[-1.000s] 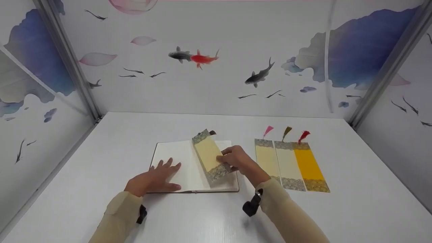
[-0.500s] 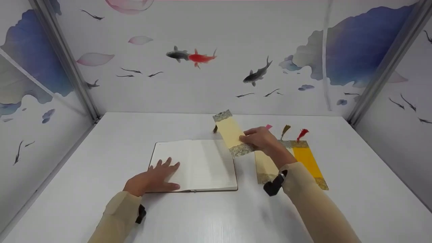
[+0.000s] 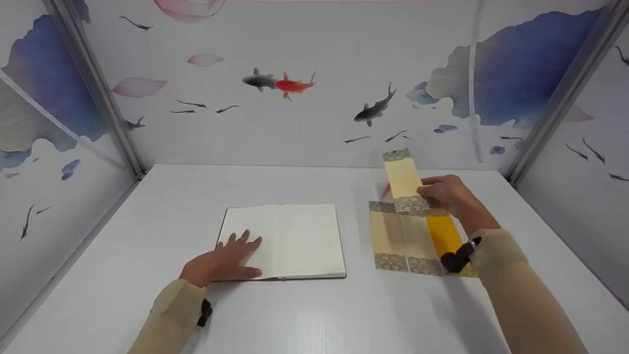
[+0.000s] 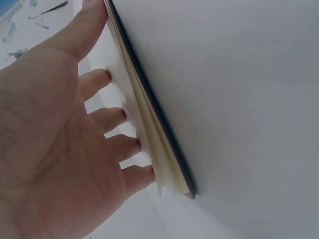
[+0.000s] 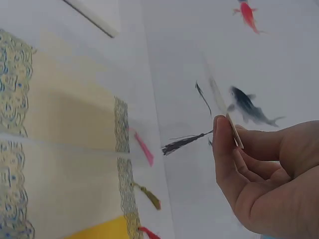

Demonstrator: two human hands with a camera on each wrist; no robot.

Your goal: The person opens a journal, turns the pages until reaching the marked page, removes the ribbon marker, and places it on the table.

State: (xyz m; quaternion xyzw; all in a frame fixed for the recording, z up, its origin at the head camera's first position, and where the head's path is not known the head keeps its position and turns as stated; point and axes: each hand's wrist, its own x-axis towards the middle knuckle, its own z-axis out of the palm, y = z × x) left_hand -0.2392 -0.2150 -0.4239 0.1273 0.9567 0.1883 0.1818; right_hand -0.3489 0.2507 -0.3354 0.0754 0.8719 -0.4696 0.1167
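My right hand (image 3: 449, 194) pinches a cream bookmark (image 3: 405, 177) with grey lace-patterned ends between thumb and fingers. It is held up above the far ends of the bookmarks on the table. In the right wrist view this bookmark shows edge-on, and a dark tassel (image 5: 183, 144) hangs from it. My left hand (image 3: 228, 258) rests with fingers spread on the left page of an open notebook (image 3: 307, 241) with blank pages. Beneath the raised bookmark lie a cream bookmark (image 3: 385, 236), a paler one (image 3: 417, 238) and a yellow one (image 3: 444, 233), side by side.
Pink (image 5: 144, 148), olive (image 5: 148, 196) and red (image 5: 148, 233) tassels extend from the lying bookmarks. The white table (image 3: 275, 314) meets a back wall (image 3: 304, 132) printed with fish. Side walls stand left and right. A black wrist camera (image 3: 457, 258) overlaps the yellow bookmark in the head view.
My right hand has lifted the cream bookmark off the notebook's right page and carried it right, over the row of bookmarks. The left hand has stayed on the left page.
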